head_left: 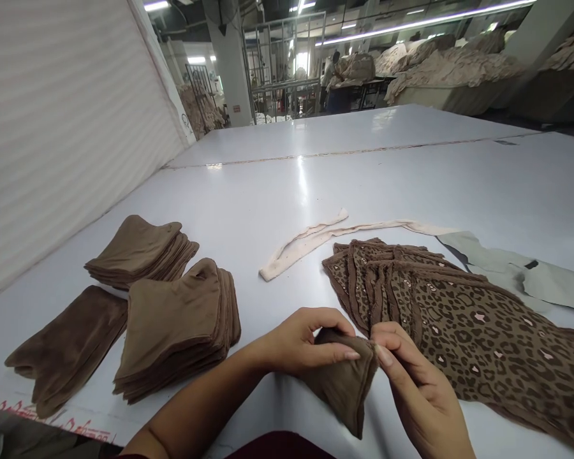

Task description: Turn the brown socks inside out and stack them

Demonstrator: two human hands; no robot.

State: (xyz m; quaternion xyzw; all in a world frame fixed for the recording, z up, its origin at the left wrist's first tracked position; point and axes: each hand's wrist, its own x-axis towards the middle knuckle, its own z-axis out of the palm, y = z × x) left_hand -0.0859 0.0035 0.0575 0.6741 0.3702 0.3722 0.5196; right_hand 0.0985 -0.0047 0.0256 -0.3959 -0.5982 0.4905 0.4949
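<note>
Cloth (340,390) pinched by left hand (300,343), right hand (414,377) | leopard-print stack (478,331) beside | pale strip (310,240) beyond

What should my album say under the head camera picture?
Left hand and right hand pinch brown cloth beside leopard-print pieces.

A person's left hand (296,341) grips a small brown cloth (342,392), with the thumb on top. The right hand (418,389) pinches the cloth's edge with thumb and finger. Three brown piles (172,312) sit on the left side of the shiny white table (239,197). Spotted cloths (483,325) lie in a spread-out stack on the right, just beside the right hand. Past them are a bent pale strip (282,261) and some gray pieces (562,287). A big white sheet (67,115) stands at the left. Far back, cloth heaps (454,70) fill big bins.
</note>
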